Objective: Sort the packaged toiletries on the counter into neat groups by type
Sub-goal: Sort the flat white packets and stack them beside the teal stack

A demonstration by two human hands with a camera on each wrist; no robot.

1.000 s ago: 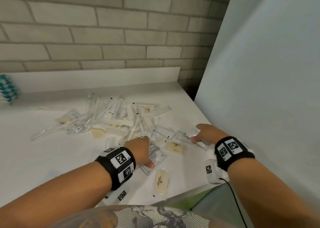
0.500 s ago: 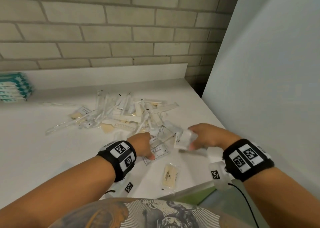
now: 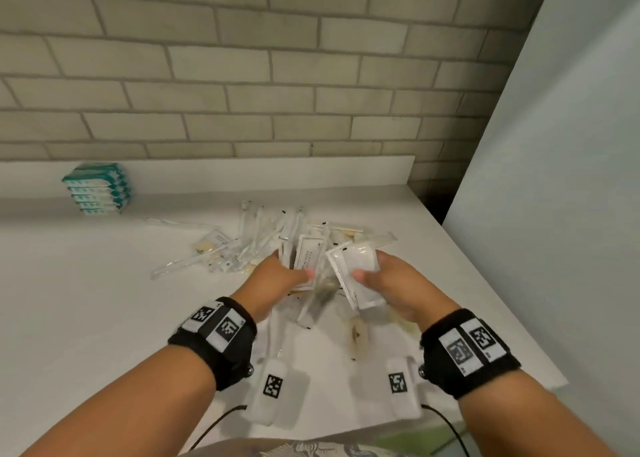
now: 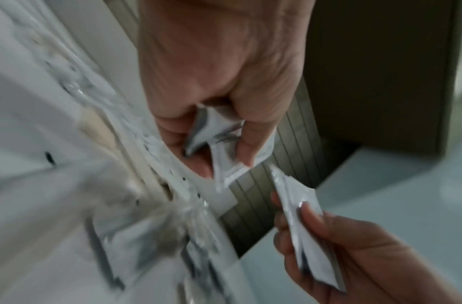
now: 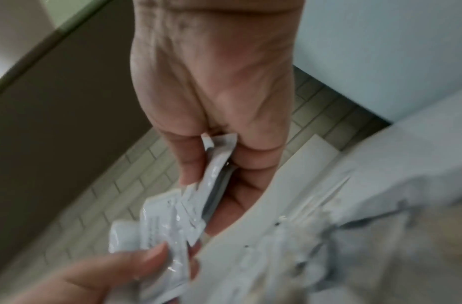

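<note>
Both hands are raised over the white counter (image 3: 86,318), close together, each with flat white sachets. My left hand (image 3: 280,276) pinches a printed sachet (image 3: 309,260) between thumb and fingers; the left wrist view shows the sachet (image 4: 219,142) creased in that grip. My right hand (image 3: 391,283) pinches a plain white sachet (image 3: 353,269), and the right wrist view shows this sachet (image 5: 216,164) held edge-on. Behind the hands lies a loose pile of packaged toiletries (image 3: 263,245): long clear sticks, small packets. A beige packet (image 3: 356,335) lies under the hands, blurred.
A stack of teal-and-white packs (image 3: 98,188) stands at the back left against the low white upstand. A brick wall runs behind. A pale panel (image 3: 554,214) rises close on the right. The counter's front edge is just below my wrists.
Both hands have lifted off the counter with sachets and come together at the middle. The head view has tilted, bringing the teal stack into sight.
</note>
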